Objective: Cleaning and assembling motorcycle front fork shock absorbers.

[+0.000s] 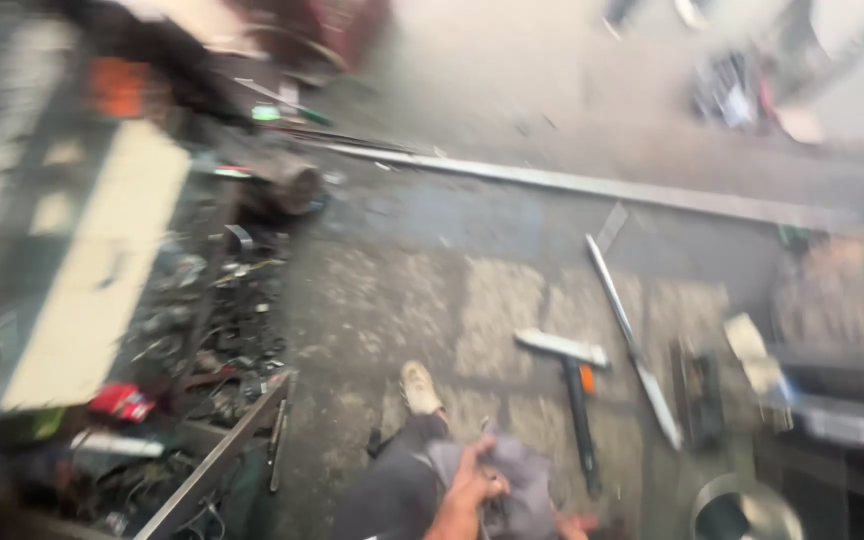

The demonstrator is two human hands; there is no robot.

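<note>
The picture is very blurred, so I tell only what I can see well. At the bottom edge I see my left hand (474,478) lying on a grey cloth (524,480); the fingers are bent over the cloth and seem to grip it, but the blur does not let me be fully sure. The cloth is bunched over my knee, low in the middle of the view. My right hand (574,524) is just beside the cloth, at the very bottom, and only a small part of it shows; I cannot tell if it is open or closed, or if it holds something.

In front of the cloth my foot in a light shoe (420,388) stands on the concrete floor (432,270). To the right of the shoe lies a square tool (574,390) with a pale head and a dark handle. Near it a thin metal strip (632,340) lies diagonally. Farther away a long metal bar (592,186) crosses the floor from left to right. On the left there is a heap of dark metal scraps (217,330) and a small red object (120,402). At the bottom right a round metal rim (747,505) shows.
</note>
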